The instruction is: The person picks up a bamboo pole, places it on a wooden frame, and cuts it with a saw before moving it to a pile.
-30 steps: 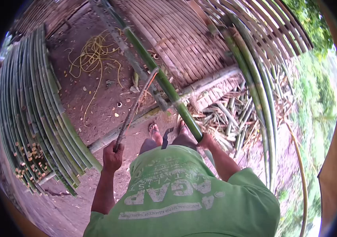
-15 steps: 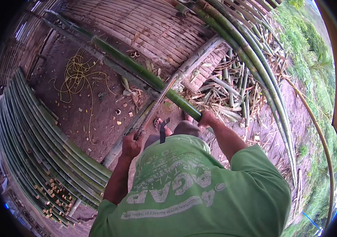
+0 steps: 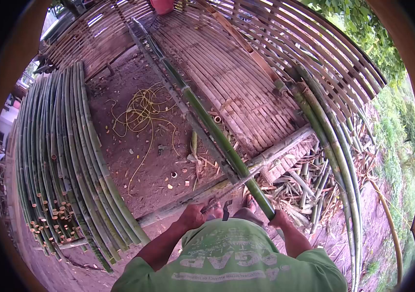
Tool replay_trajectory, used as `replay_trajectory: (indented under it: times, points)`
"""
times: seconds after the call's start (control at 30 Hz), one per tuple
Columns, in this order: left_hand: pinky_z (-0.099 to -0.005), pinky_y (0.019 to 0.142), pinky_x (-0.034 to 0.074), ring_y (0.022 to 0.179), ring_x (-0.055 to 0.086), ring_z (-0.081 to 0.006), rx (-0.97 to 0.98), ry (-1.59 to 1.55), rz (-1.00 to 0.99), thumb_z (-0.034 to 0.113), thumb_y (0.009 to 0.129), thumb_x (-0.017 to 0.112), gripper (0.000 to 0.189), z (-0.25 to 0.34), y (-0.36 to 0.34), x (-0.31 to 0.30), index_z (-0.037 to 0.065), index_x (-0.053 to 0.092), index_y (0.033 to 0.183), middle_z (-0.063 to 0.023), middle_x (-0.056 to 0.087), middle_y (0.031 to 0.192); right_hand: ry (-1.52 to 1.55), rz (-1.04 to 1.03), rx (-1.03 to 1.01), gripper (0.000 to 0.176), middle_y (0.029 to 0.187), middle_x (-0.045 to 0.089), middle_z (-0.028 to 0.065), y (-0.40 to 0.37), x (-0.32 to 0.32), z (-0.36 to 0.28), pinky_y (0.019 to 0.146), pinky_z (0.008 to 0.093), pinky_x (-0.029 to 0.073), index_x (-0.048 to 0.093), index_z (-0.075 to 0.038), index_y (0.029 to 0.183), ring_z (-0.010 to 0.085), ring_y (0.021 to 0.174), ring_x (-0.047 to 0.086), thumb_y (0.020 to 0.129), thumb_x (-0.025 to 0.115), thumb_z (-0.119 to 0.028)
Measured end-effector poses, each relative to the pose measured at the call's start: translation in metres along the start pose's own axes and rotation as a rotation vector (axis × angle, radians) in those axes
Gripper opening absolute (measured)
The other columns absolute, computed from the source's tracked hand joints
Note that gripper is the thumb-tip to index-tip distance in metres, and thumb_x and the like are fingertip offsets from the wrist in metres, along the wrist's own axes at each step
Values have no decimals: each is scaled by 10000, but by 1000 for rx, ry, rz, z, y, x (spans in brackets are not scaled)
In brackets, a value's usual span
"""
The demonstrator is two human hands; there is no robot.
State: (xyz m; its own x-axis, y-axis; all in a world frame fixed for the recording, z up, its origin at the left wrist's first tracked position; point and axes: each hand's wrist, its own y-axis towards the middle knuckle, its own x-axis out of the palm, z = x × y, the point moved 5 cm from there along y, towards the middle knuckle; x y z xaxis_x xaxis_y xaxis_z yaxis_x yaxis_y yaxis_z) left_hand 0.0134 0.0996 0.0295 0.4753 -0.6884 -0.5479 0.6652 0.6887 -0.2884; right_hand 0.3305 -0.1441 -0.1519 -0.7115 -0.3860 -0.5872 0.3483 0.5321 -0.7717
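My right hand (image 3: 279,220) is closed round the near end of a thick green bamboo pole (image 3: 224,146). The pole slopes away to the upper left, crossing over a weathered bamboo crossbar (image 3: 283,148) near my knees. My left hand (image 3: 194,215) is closed on the dark handle end of a long, thin, blade-like tool (image 3: 211,206). This tool reaches toward the crossing of pole and crossbar; its far part is hard to make out. A narrow dark rail (image 3: 195,121) runs alongside the green pole on its left.
Many cut bamboo poles (image 3: 66,146) lie stacked at the left. A tangled yellow rope (image 3: 141,112) is on the dirt. Beyond stands a slatted bamboo platform (image 3: 227,82). More long poles (image 3: 331,131) lean at the right, over a heap of offcuts (image 3: 310,180).
The view has tilted up and turned, bringing more of the platform and a red container into sight. Both hands keep their hold, on the bamboo pole and the blade-like tool.
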Motion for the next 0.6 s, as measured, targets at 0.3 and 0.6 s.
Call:
replay_trajectory:
  times: [0.3, 0.6]
  points:
    - [-427, 623, 478, 691, 621, -384, -140, -70, -130, 353, 873, 593, 362, 14, -12, 21, -6, 637, 869, -242, 613, 745, -44, -71, 80, 469, 885, 676, 177, -26, -4, 17, 784, 375, 527, 656, -49, 927, 294, 857, 664, 540, 811, -263]
    - [-420, 563, 454, 637, 598, -396, 30, 47, 60, 245, 862, 619, 270, 7, 0, 14, -10, 609, 776, -234, 598, 696, -52, -60, 31, 478, 821, 691, 149, 30, 14, 12, 688, 385, 541, 687, -72, 910, 263, 748, 678, 524, 861, -294]
